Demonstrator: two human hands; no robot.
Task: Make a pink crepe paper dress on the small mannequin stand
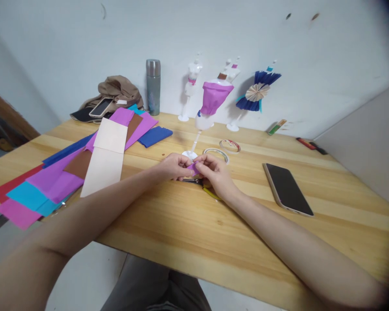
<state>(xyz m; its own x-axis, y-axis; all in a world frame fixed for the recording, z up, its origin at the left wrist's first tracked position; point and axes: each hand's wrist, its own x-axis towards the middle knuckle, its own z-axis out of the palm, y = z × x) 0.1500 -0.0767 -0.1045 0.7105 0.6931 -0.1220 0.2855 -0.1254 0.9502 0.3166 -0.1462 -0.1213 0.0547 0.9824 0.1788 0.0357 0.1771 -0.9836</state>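
My left hand (174, 166) and my right hand (214, 172) meet over the middle of the wooden table (188, 224). Both pinch one small purple piece of paper (192, 169) between their fingertips. Just behind them stands a small white mannequin (203, 115) on a thin stand, wrapped in a purple paper dress. Under my right hand lie scissors with yellow handles (205, 187), mostly hidden by the hand.
Coloured paper sheets (84, 164) spread over the left of the table. Two tape rolls (223, 149) lie behind my hands. A phone (287, 188) rests face up at right. By the wall stand a grey flask (153, 86), two more mannequins (191, 88) and a brown cloth with another phone (101, 107).
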